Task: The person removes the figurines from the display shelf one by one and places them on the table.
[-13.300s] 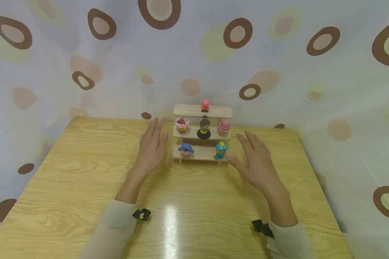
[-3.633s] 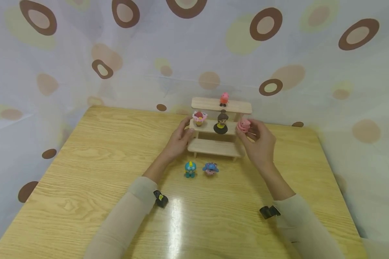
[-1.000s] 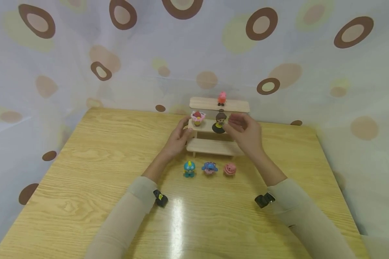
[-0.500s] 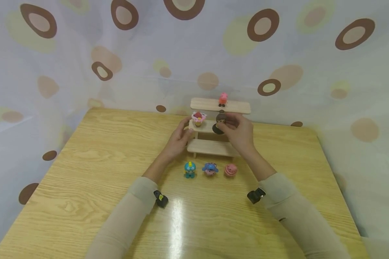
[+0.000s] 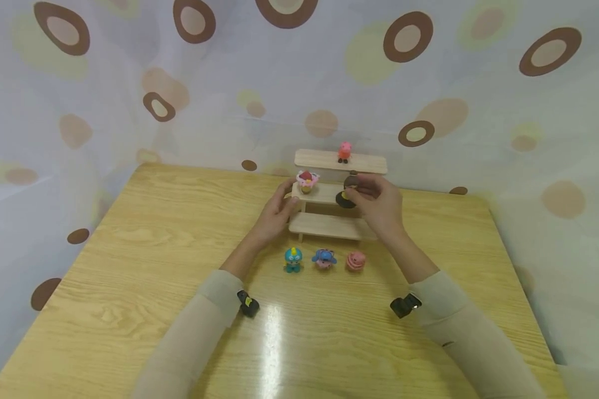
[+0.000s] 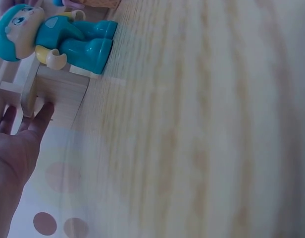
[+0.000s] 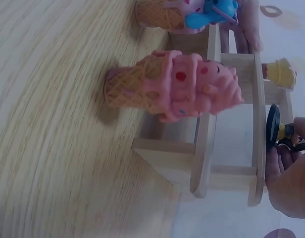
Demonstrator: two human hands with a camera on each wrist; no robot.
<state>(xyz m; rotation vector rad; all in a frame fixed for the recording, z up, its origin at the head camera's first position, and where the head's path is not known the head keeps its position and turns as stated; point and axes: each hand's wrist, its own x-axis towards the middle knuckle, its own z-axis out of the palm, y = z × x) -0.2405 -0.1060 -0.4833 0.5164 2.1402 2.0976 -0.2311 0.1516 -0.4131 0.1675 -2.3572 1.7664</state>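
My right hand (image 5: pixel 381 206) pinches a doll figurine (image 5: pixel 346 200) with brown hair and a wide black base, at the middle tier of a three-tier wooden display shelf (image 5: pixel 329 226). In the right wrist view, the doll's base (image 7: pixel 274 126) is at that tier's surface; I cannot tell whether it touches. My left hand (image 5: pixel 273 219) grips the left end of the middle tier between thumb and fingers. Beside it stands a cupcake-like toy (image 5: pixel 306 182) with a red top. A pink pig figurine (image 5: pixel 345 152) stands on the top tier.
On the wooden table (image 5: pixel 155 266), a row stands before the shelf: a teal figurine (image 5: pixel 293 260), a blue-hatted cone toy (image 5: pixel 324 259) and a pink ice cream cone toy (image 5: pixel 355 261). A patterned sheet (image 5: pixel 279 72) hangs behind the table.
The teal, blue-hatted and pink cone toys went from the shelf to the table over the earlier frames. My right hand has since taken hold of the doll and shifted it slightly right. My left hand stays put.
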